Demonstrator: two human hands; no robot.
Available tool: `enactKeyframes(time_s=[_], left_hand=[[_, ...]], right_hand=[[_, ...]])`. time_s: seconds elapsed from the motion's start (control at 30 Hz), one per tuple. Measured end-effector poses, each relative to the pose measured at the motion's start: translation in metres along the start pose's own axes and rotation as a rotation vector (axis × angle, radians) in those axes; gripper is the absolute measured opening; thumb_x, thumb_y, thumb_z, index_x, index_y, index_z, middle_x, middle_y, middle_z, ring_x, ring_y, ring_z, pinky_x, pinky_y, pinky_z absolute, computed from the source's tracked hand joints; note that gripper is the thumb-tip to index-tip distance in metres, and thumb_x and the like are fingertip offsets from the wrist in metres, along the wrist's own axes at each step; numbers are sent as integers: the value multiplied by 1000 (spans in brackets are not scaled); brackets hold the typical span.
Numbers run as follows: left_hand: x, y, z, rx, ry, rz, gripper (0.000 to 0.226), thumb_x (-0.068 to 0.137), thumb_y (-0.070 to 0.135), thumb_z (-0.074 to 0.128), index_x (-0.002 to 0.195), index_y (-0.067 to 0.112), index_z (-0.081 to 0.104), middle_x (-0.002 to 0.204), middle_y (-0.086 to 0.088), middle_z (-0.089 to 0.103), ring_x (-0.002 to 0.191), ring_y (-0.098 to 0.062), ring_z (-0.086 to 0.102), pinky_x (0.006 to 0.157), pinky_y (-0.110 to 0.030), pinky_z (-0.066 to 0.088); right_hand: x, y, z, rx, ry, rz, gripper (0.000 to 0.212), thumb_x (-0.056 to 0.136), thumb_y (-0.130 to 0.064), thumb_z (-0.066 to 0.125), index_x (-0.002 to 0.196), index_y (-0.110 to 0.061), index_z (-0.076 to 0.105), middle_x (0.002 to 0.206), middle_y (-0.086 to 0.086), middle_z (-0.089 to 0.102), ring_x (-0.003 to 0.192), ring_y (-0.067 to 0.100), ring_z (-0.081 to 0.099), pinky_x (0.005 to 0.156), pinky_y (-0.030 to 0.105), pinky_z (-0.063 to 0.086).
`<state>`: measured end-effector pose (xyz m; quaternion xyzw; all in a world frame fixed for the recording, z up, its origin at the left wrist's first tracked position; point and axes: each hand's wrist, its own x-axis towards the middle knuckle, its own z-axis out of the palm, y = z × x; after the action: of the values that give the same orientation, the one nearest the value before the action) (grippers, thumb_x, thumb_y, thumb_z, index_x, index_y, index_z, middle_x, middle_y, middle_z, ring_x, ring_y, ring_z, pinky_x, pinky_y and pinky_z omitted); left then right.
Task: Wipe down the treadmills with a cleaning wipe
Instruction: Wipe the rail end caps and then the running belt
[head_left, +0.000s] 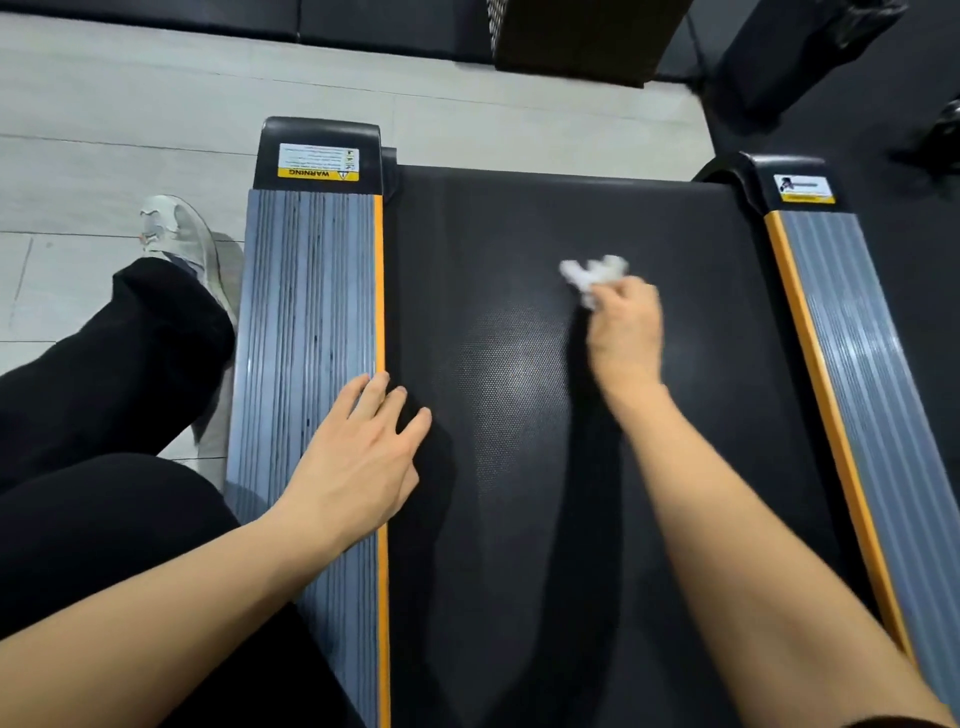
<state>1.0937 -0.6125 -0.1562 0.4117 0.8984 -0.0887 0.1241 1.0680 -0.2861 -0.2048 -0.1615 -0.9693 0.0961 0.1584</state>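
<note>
Nearest, two bare forearms reach forward over a treadmill, with a black trouser leg (104, 374) at the lower left. The left hand (358, 457) lies flat with its fingers straight and slightly spread, the palm on the grey ribbed side rail (306, 312) and the fingertips over the orange strip (379, 291) onto the edge of the black belt (519, 467). Farther out, the right hand (626, 327) is blurred; its grip is curled round a crumpled white cleaning wipe (592, 273), which sits on the belt a little right of its middle, sticking out beyond the fingers. A pale sheen shows on the belt just left of that hand. The right side rail (852, 353), grey with its own orange edge, runs along the far side of the belt. Beyond the left hand, a pale sneaker (176, 234) rests on the light floor (130, 104) beside the left rail. At the rail ends, black caps carry a yellow warning label (318, 162) on the left and a smaller sticker (805, 188) on the right. Dark equipment stands farther back.
</note>
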Motion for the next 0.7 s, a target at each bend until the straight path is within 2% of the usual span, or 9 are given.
enactKeyframes(time_s=[0.07, 0.1, 0.2, 0.27, 0.4, 0.53, 0.6, 0.7], left_hand=[[8, 0, -2, 0, 25, 24, 45, 82, 29, 70, 121, 6, 70, 130, -26, 62, 127, -47, 53, 113, -57, 37], [15, 1, -2, -5, 42, 40, 44, 82, 28, 70, 120, 6, 69, 131, -26, 61, 127, -46, 53, 113, -58, 37], [51, 7, -5, -45, 101, 102, 52, 85, 31, 68, 131, 7, 63, 141, -23, 55, 131, -44, 51, 112, -57, 38], [83, 9, -5, -67, 128, 145, 59, 92, 36, 58, 145, 11, 52, 151, -22, 47, 138, -43, 44, 114, -56, 36], [145, 9, -4, -61, 111, 217, 65, 99, 44, 33, 157, 15, 36, 161, -22, 34, 146, -43, 34, 118, -59, 27], [168, 0, -7, -60, -21, 367, 75, 96, 54, 30, 160, 15, 31, 165, -24, 25, 149, -47, 28, 118, -64, 22], [165, -8, -9, -55, -66, 412, 82, 95, 61, 31, 163, 17, 20, 168, -23, 13, 152, -45, 21, 121, -63, 18], [167, -12, -22, -14, -157, 419, 88, 98, 68, 29, 163, 23, -9, 169, -18, -12, 157, -40, 0, 125, -59, 6]], right_hand=[[-7, 57, -6, -43, 72, 159, 31, 87, 1, 48, 104, -4, 73, 97, 21, 61, 85, 41, 54, 76, 49, 52], [-12, 70, -7, -51, 80, 183, 33, 89, 0, 46, 109, -4, 72, 100, 20, 60, 86, 40, 52, 77, 47, 51], [-26, 75, -4, 19, 129, 223, 33, 98, -3, 47, 121, -12, 69, 109, 14, 58, 94, 32, 50, 82, 30, 42], [-35, 78, 3, 75, 206, 285, 33, 100, -6, 49, 124, -18, 68, 109, 8, 57, 96, 23, 48, 85, 23, 39], [-37, 89, 17, 8, 273, 376, 33, 96, -8, 52, 122, -21, 69, 105, 5, 58, 90, 20, 51, 85, 32, 38], [-29, 91, 16, -62, 229, 432, 33, 92, -12, 55, 122, -19, 68, 104, 6, 58, 88, 24, 54, 80, 39, 42], [-25, 86, 13, -54, 188, 454, 34, 90, -11, 55, 122, -17, 67, 106, 7, 58, 89, 24, 54, 81, 38, 40], [-19, 79, 9, -78, 172, 482, 34, 89, -7, 52, 120, -13, 68, 105, 9, 59, 86, 27, 54, 78, 38, 39]])
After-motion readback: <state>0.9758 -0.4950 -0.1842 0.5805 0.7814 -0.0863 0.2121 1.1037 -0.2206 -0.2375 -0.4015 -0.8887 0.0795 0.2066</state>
